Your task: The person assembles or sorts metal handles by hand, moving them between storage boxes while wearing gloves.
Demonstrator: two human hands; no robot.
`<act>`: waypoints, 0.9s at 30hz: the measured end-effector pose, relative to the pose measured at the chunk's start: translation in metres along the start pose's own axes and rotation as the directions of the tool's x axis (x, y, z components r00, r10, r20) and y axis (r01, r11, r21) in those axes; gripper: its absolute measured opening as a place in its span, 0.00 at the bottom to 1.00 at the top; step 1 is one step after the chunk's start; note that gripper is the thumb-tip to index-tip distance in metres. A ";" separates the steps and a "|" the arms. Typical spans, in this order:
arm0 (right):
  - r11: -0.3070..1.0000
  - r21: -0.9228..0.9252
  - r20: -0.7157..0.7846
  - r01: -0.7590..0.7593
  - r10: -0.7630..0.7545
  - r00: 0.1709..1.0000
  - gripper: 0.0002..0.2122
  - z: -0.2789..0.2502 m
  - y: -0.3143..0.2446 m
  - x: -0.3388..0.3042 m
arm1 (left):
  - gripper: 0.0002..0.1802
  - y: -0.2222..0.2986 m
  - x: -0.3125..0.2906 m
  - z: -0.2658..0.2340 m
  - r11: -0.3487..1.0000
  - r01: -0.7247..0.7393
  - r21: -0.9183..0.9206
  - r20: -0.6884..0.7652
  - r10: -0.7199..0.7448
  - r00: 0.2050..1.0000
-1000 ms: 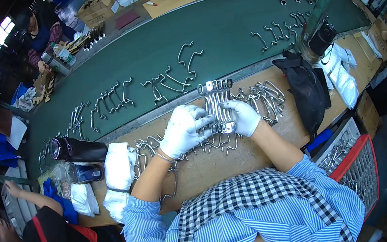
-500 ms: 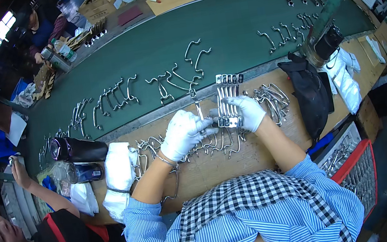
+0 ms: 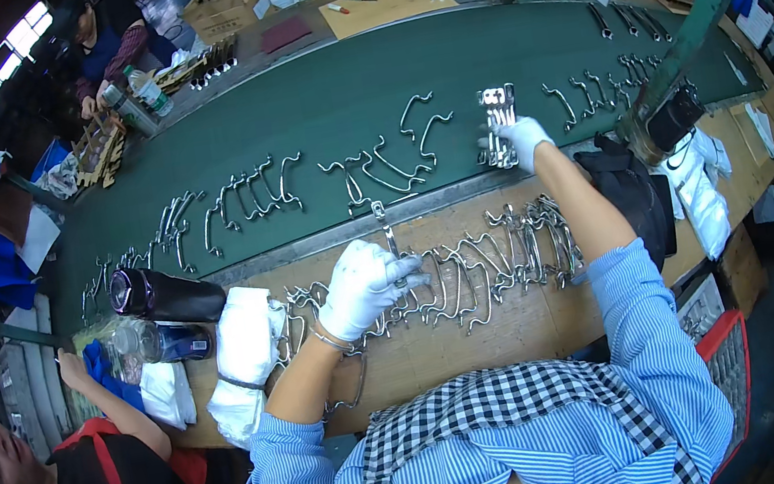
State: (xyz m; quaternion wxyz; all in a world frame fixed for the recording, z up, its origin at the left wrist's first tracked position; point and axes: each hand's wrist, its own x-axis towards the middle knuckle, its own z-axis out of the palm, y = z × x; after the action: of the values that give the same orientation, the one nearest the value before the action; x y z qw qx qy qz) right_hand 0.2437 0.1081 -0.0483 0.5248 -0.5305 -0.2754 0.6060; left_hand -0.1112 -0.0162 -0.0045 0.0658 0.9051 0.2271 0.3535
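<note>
My gloved left hand (image 3: pixel 364 291) is closed around one shiny wrench (image 3: pixel 383 222) over the near wooden table, its upper end sticking up past the fingers. Out over the green surface, my gloved right hand (image 3: pixel 525 139) grips a bundle of wrenches (image 3: pixel 496 123) lined up side by side, their ends facing up. Beneath and between my hands lies a long row of curved box-end wrenches (image 3: pixel 472 269) on the wood. More curved wrenches (image 3: pixel 382 164) are spread in groups along the green surface, some just left of the bundle.
A black tumbler (image 3: pixel 168 295), a plastic jar (image 3: pixel 160 341) and a white cloth bundle (image 3: pixel 244 351) stand left of my left arm. A black bag (image 3: pixel 625 194) sits by my right forearm, near a green post (image 3: pixel 691 21). A co-worker (image 3: pixel 104 469) is close at left.
My right hand has carried the wrench bundle forward and right, away from my left hand, to over the green surface. The left hand keeps its wrench nearly in place.
</note>
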 end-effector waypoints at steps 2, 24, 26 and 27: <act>0.995 -0.094 -0.074 0.032 -0.040 0.996 0.08 -0.017 -0.011 0.021 | 0.15 -0.001 -0.001 -0.003 1.000 -0.005 0.000 0.014 0.005 1.000; 0.097 -0.632 0.649 0.769 -0.476 0.593 0.20 0.064 -0.012 -0.211 | 0.16 0.033 0.080 0.041 0.076 0.413 -0.907 0.282 -0.618 0.734; 0.203 -0.712 0.528 0.672 -0.475 0.704 0.14 0.038 -0.005 -0.226 | 0.18 0.054 0.094 0.052 -0.196 0.400 -0.896 0.440 -0.524 0.729; 0.385 -0.776 0.404 0.500 -0.307 0.862 0.15 0.029 -0.012 -0.244 | 0.21 0.050 0.090 0.061 -0.205 0.442 -0.873 0.487 -0.396 0.779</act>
State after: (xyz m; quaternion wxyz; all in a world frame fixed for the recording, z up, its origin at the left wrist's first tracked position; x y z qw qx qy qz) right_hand 0.1928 -0.1082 0.0574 0.2907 -0.5736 -0.7099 0.2872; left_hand 0.0058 -0.0166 0.0194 0.7975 0.4545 0.1949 0.3455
